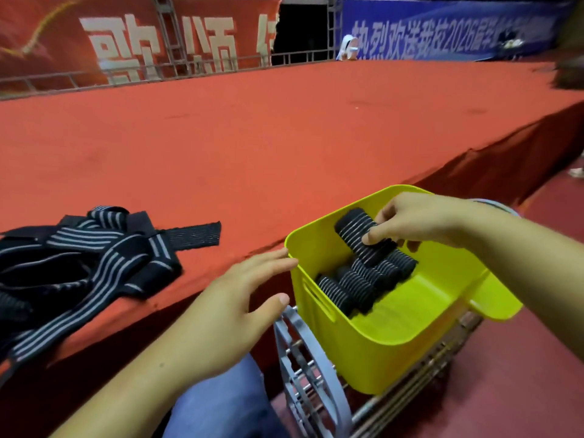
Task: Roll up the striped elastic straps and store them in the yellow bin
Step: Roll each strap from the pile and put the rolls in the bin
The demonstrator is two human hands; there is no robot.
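Observation:
The yellow bin sits on a grey metal stool beside the red stage edge. Several rolled black-and-grey striped straps lie inside it. My right hand reaches over the bin and grips one more rolled strap just above the others. My left hand hovers with straight fingers at the bin's left rim, fingertips almost touching it. A loose heap of unrolled striped straps lies on the stage at the left, one black end stretched out toward the bin.
The red carpeted stage stretches far back to a metal railing and banners. The grey metal stool carries the bin over dark red floor. My blue-trousered knee is below the left hand.

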